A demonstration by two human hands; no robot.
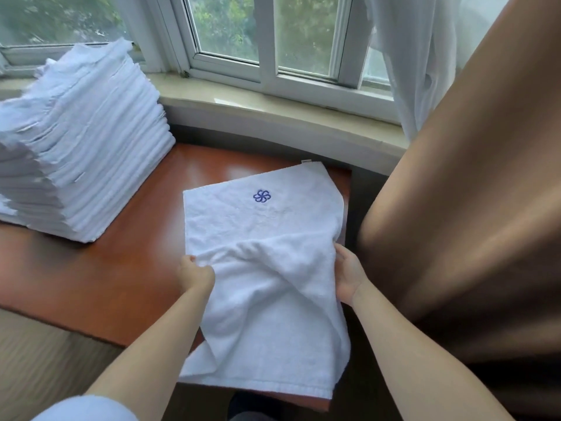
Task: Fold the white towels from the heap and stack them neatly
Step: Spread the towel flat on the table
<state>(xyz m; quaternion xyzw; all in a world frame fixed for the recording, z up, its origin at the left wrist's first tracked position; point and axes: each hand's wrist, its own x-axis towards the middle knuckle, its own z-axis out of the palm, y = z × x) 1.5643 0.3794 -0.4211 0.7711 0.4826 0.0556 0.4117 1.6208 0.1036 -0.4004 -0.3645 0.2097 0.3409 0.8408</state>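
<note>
- Towel (267,268) corners are the grip: the left hand (194,273) pinches the cloth's left edge with fingers curled round a bunched fold, and the right hand (349,276) holds the right edge, fingers tucked under the cloth with the thumb side showing.
- Between the two hands the fabric sags in a loose ridge; pulling the hands slightly apart should take out that slack before the fold is laid.
- Far half of the towel lies flat on the red-brown table (136,253), blue emblem (262,196) facing up, while the near half hangs over the table's front edge.
- A good fold likely means carrying the held edge forward evenly, both hands level, so it lands square on the far hem.
- One far corner overhangs the table's right edge; it looks worth straightening first.
- Stack of folded towels (79,147) stands well apart at the left, near the window sill (273,107), leaning a little, so I would place the next one gently.
</note>
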